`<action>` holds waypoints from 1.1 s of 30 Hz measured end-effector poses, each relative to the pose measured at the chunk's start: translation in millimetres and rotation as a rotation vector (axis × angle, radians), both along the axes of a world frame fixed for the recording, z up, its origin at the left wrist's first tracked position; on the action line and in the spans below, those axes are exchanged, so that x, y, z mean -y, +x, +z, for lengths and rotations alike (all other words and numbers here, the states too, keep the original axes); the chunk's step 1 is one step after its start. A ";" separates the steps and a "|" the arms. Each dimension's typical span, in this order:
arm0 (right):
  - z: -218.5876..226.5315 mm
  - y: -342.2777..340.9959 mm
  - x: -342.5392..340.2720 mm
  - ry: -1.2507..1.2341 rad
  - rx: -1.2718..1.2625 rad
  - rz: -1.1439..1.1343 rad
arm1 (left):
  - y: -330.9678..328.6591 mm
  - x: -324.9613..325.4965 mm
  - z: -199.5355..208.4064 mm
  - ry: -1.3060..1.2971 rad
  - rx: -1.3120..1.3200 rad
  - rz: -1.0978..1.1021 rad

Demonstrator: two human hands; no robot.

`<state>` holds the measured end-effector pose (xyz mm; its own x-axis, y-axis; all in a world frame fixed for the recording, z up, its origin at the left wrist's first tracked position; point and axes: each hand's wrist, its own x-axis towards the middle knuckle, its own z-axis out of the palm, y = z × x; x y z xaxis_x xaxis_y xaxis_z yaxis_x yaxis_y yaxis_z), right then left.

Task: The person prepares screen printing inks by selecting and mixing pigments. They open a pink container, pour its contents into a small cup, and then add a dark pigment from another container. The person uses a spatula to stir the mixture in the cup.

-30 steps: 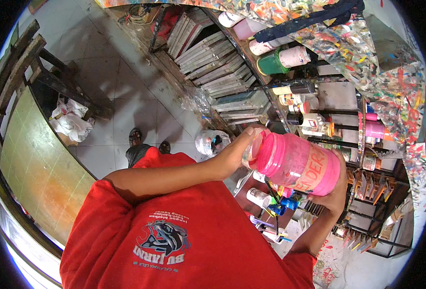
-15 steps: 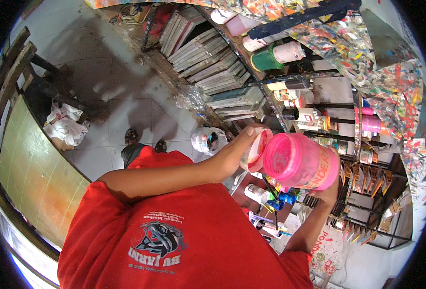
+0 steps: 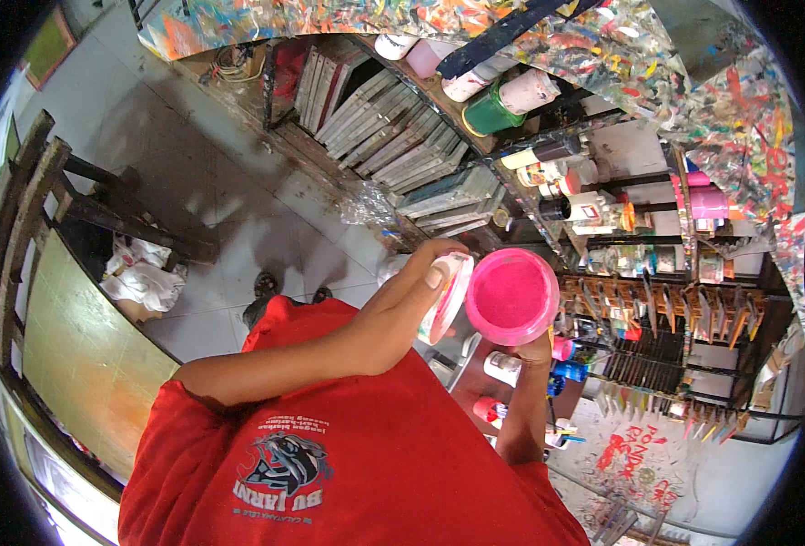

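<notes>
My right hand (image 3: 537, 349) grips a clear plastic jar (image 3: 552, 293) from below and behind, mostly hidden by it. The jar's open mouth faces me and shows bright pink contents, paint or powder, I cannot tell which. Close by on its left, my left hand (image 3: 411, 289) holds a round screw lid (image 3: 455, 296) by the rim, thumb on its face. White and reddish-pink smears mark the lid. Lid and jar are apart, with a narrow gap between them.
Paint-splattered boards (image 3: 602, 55) lie over shelves holding bottles and a green pot (image 3: 491, 111). Below stand stacked flat panels (image 3: 393, 127). A rack of hand tools (image 3: 666, 305) hangs at right. At left are a greenish board (image 3: 75, 337) and a crumpled white bag (image 3: 147, 278).
The jar has turned from lying sideways to showing its mouth and pink contents to me. The lid in my left hand has moved left and slightly down, away from the jar.
</notes>
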<state>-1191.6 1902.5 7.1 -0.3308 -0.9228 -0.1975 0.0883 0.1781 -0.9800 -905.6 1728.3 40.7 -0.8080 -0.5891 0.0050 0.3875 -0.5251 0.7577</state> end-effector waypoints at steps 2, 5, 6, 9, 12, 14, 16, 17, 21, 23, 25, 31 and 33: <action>-17.3 12.6 6.9 -0.037 0.073 -0.002 | 8.8 -0.1 6.9 -0.008 0.034 0.009; -36.8 31.5 20.4 -0.088 0.167 0.017 | 27.3 3.4 20.8 -0.046 0.144 -0.023; -40.9 37.3 24.4 -0.104 0.198 0.023 | 31.3 3.1 25.1 -0.066 0.168 -0.022; -46.0 55.2 33.3 -0.134 0.288 0.043 | 40.1 0.2 26.7 -0.204 0.178 0.076; -47.0 71.8 41.3 -0.157 0.380 0.081 | 40.8 4.0 24.7 -0.292 0.233 0.187; -53.5 81.5 46.8 -0.167 0.438 0.115 | 40.7 4.8 25.4 -0.220 0.249 0.249; -67.2 87.4 49.4 -0.188 0.473 0.140 | 41.2 7.2 30.5 -0.242 0.245 0.233; -81.3 88.7 49.2 -0.217 0.459 0.167 | 40.9 5.2 30.3 -0.246 0.250 0.231; -91.5 91.1 51.6 -0.303 0.425 0.269 | 30.9 6.3 35.8 -0.615 0.404 0.330; -68.6 94.6 56.9 -0.320 0.457 0.321 | 29.1 11.6 31.1 -0.913 0.532 0.354; -65.9 99.8 58.9 -0.373 0.470 0.337 | 23.5 11.9 40.9 -1.161 0.651 0.239; -84.6 108.8 40.3 -0.420 0.488 0.193 | 2.0 12.6 54.2 -1.496 0.765 0.112; -89.1 108.9 36.8 -0.432 0.415 0.149 | -5.0 14.1 58.2 -1.570 0.794 0.071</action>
<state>-1082.7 1865.7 -82.0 -0.1682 -0.9785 0.1196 0.4828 -0.1875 -0.8554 -910.6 1714.2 98.9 -0.8721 -0.4446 0.2042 -0.3047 0.8201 0.4843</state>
